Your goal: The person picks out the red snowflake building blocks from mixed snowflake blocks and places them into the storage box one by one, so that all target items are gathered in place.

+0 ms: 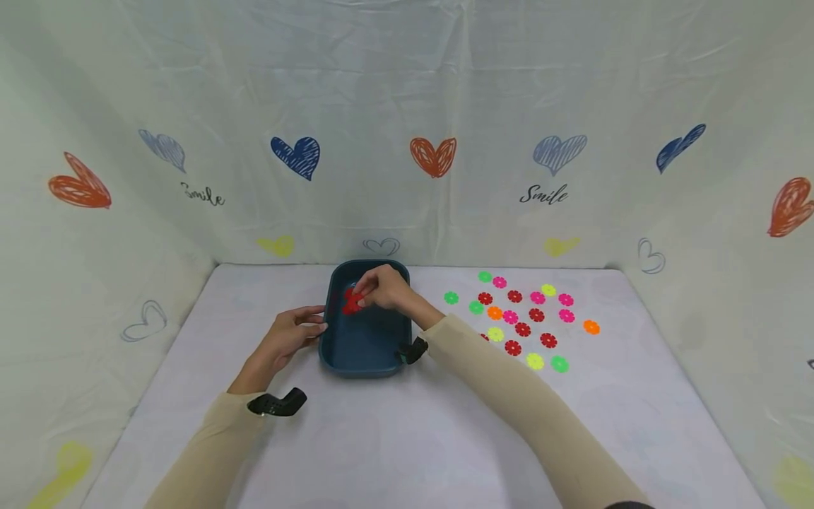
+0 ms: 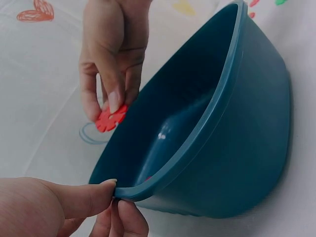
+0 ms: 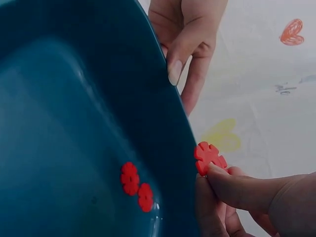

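Observation:
A dark blue plastic basin [image 1: 365, 350] stands left of the table's middle. My left hand [image 1: 292, 336] grips its left rim; in the left wrist view the thumb lies on the rim with fingers beneath it. Over the basin, my right hand [image 1: 389, 288] pinches a red flower-shaped plastic disc [image 3: 209, 157] between thumb and fingers. Two more red discs, one [image 3: 130, 178] beside the other [image 3: 145, 197], lie on the basin floor in the right wrist view.
Several flower-shaped discs, among them red [image 1: 523, 329], pink [image 1: 538, 297], green [image 1: 559, 364], yellow [image 1: 535, 361] and orange [image 1: 591, 327], lie scattered on the right of the white table [image 1: 394, 445]. A heart-printed sheet [image 1: 381, 85] hangs behind the table.

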A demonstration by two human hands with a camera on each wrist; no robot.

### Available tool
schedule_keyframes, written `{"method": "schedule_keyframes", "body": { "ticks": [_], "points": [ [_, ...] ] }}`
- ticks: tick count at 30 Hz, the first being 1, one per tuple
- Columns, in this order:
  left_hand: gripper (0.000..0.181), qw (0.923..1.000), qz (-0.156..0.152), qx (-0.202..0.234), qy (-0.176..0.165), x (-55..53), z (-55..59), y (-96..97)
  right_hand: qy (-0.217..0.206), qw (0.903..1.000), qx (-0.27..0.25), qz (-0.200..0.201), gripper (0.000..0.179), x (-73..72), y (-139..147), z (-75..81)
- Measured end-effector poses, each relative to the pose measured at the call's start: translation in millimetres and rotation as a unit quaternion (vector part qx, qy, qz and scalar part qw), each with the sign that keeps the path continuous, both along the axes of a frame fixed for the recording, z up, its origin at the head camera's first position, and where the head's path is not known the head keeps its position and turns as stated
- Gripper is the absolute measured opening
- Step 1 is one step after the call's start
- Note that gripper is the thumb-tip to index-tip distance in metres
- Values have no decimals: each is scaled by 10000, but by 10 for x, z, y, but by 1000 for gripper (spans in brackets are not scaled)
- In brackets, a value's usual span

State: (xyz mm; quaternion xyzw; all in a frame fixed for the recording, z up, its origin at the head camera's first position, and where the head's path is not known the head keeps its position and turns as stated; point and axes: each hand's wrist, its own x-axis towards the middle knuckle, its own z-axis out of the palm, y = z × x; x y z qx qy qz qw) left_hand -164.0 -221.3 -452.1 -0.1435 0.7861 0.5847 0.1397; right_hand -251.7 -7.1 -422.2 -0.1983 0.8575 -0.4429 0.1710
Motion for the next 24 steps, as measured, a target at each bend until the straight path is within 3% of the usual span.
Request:
{"method": "schedule_keyframes", "body": {
  "ticks": [10,24],
  "points": [
    [55,10000,-12,22,-22,5,25,-1,-141,9995,292,3,19,-55,-147,0],
    [54,9999,-38,90,48,4,4,-16,-234,9982,542,59,19,-137,-327,-116]
  ]
}}
